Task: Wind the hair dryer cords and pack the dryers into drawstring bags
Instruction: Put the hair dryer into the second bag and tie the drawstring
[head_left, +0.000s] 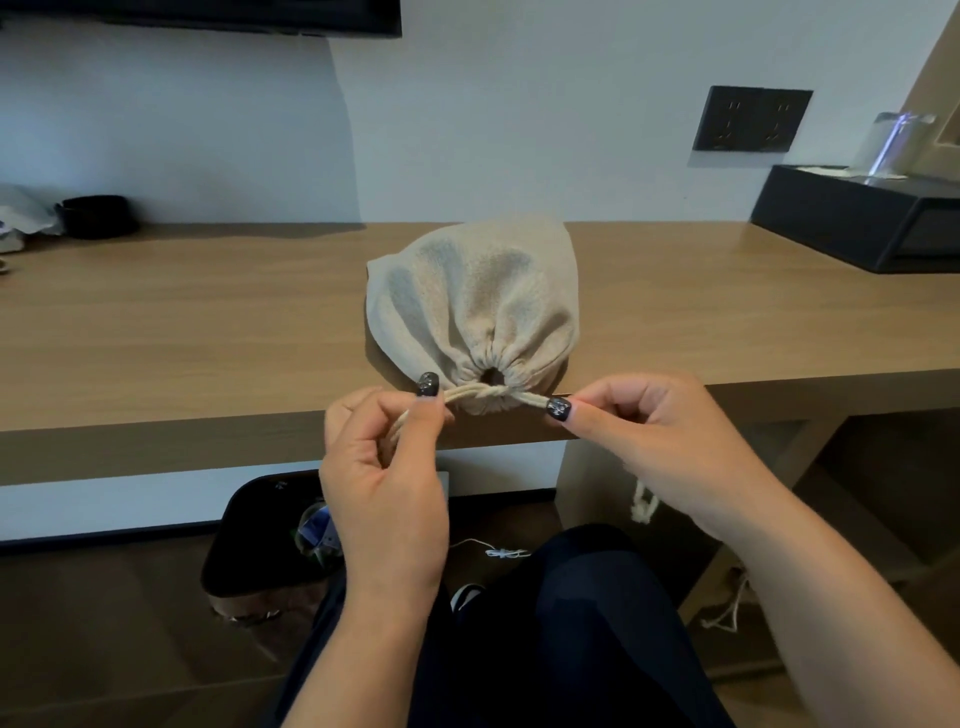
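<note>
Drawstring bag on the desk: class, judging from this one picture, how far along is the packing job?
Looks done: the drawstring bag lies bulging on the desk, its mouth gathered almost shut; the contents are hidden. In hand: the left hand and right hand each pinch an end of the cord, which crosses between them, as if tying. Left: finish the knot. No other dryers or bags are visible.

Plenty of open desk either side of the bag, which sits right at the front edge. Far left there's a black bowl by the wall, far right a black box with a glass on top, both well apart from the bag
</note>
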